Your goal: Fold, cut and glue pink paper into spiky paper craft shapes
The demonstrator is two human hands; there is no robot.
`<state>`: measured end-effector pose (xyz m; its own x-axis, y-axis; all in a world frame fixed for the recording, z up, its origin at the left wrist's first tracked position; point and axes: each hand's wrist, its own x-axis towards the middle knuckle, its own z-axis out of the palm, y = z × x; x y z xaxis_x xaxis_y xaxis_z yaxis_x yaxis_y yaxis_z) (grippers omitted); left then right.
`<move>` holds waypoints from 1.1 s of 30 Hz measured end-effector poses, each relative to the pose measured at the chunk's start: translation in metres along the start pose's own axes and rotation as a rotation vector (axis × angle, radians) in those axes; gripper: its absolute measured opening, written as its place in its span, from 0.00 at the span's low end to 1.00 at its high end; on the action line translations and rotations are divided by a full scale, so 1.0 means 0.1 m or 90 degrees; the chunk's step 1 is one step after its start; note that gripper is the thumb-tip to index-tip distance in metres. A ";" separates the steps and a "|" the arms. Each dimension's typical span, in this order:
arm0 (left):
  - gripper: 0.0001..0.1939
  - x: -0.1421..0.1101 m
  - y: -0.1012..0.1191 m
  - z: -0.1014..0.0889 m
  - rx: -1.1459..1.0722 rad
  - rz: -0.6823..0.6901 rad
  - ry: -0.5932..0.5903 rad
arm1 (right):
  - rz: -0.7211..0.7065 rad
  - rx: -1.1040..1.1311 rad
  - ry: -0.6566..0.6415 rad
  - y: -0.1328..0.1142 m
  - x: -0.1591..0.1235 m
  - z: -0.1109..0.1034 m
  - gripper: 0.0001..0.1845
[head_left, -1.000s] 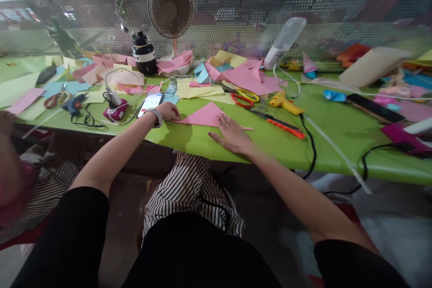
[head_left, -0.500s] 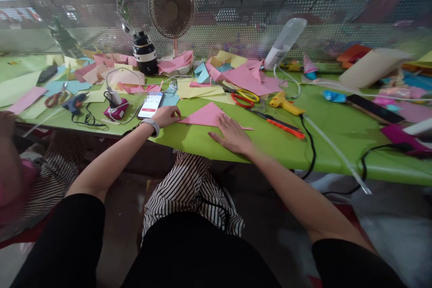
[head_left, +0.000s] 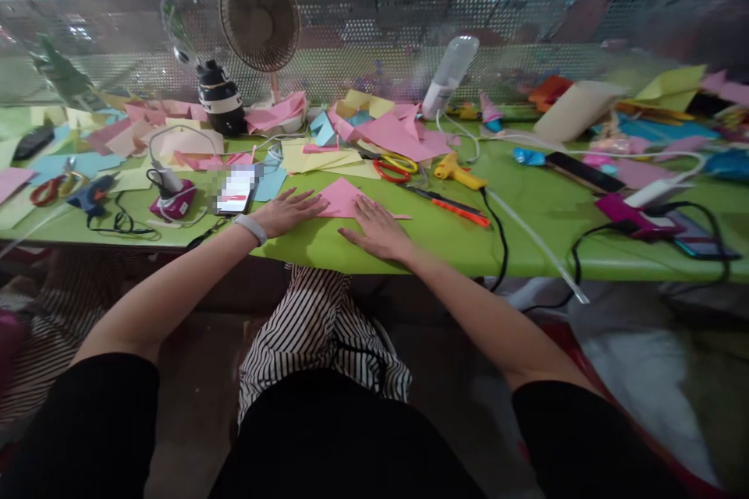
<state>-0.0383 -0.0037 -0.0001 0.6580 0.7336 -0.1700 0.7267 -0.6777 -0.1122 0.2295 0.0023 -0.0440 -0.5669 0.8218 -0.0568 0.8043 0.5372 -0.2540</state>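
A pink sheet of paper (head_left: 339,196), folded into a triangle with its point away from me, lies on the green table (head_left: 316,243). My left hand (head_left: 288,212) rests flat on its left corner, fingers stretched out. On the right side of the triangle, my right hand (head_left: 378,226) presses down with fingers spread. A thin pink strip (head_left: 402,217) pokes out past the right fingers. Left of my left hand lies a phone (head_left: 237,189) with a lit screen. Scissors with red and yellow handles (head_left: 395,169) lie just beyond the paper.
An orange-handled cutter (head_left: 459,212) and a yellow glue gun (head_left: 459,170) lie on the right. A blue glue gun (head_left: 90,195) is at left. Coloured paper scraps (head_left: 403,132), a black bottle (head_left: 221,97) and a fan (head_left: 260,15) stand along the back.
My left hand has opened from curled fingers at the left corner to lying flat on the paper. My right hand stays on the right side. The view has turned to the right.
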 end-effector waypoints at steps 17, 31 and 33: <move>0.36 -0.19 0.16 -0.05 0.031 -0.063 -0.070 | -0.021 0.009 0.016 0.00 0.01 -0.03 0.59; 0.37 -0.38 0.23 0.02 -0.031 -0.167 -0.061 | 0.013 0.006 -0.004 0.20 -0.14 -0.08 0.60; 0.36 -0.38 0.22 0.03 -0.030 -0.168 -0.060 | 0.034 -0.002 -0.001 0.32 -0.22 -0.09 0.60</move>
<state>-0.0479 -0.0471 0.0009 0.4253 0.8750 -0.2312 0.8802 -0.4594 -0.1193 0.2690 0.0033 -0.0426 -0.5240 0.8487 -0.0720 0.8337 0.4937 -0.2475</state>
